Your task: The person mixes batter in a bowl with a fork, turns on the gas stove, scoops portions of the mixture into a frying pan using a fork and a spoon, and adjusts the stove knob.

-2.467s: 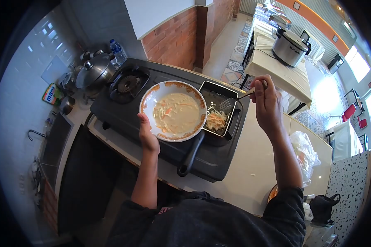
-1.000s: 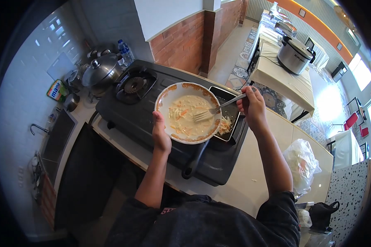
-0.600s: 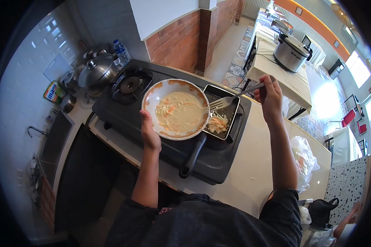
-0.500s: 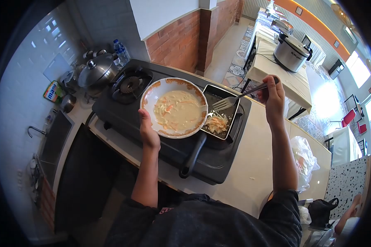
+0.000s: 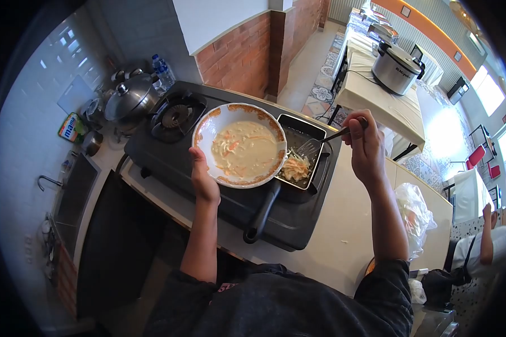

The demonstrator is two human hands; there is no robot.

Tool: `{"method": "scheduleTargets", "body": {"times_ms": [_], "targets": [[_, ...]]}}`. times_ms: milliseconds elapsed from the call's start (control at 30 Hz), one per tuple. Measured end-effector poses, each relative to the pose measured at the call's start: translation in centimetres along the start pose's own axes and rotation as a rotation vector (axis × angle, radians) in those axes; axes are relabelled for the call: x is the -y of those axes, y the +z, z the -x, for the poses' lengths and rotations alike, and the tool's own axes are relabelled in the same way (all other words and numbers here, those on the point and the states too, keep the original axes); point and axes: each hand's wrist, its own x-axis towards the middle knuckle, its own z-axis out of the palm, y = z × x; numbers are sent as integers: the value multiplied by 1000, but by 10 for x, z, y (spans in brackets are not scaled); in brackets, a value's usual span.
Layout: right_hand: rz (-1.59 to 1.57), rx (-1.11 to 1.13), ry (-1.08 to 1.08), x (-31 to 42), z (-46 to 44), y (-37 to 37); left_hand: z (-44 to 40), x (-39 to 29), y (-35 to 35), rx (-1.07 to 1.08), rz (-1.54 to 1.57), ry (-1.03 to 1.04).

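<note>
My left hand (image 5: 204,178) grips the near-left rim of a white bowl (image 5: 206,137) with a brown-orange patterned edge. Pale batter (image 5: 247,151) with orange and whitish shreds lies in the bowl, which is held over the stove and the pan's left side. In my right hand (image 5: 365,143) is a fork (image 5: 330,137), its tines pointing down into a rectangular frying pan (image 5: 299,124). A clump of shredded batter (image 5: 295,167) sits in oil at the pan's near end, just below the tines. The pan's black handle (image 5: 262,213) points toward me.
A black two-burner stove (image 5: 219,205) carries the pan; its left burner (image 5: 177,116) is bare. Behind it at left stand a lidded steel pot (image 5: 132,100) and a water bottle (image 5: 163,71). A plastic bag (image 5: 413,216) lies right. Another person (image 5: 483,247) is at the right edge.
The fork has moved down and slightly right, nearer the clump, as my right hand shifted a little left and lower. The bowl is tilted slightly differently. A person has come further into view at right.
</note>
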Motion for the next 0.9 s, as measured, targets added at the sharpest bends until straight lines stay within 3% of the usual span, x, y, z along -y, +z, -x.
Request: {"method": "scheduleTargets", "body": {"times_ms": [367,467,533,600,900], "targets": [[24,24,-40,0,6,3,-2,-5,14,31,19,-29],[-29,-166,132,-17,7,7,-8,1,16,66,21,-9],[-247,-422,333,-26,-2,3,-9,3,17,58,9,-23],[-500,-434,423,-37,-9,-9,-9,4,18,55,7,-37],[-861,-218,662,-48,2,46,-12,12,21,8,-8,-63]]}}
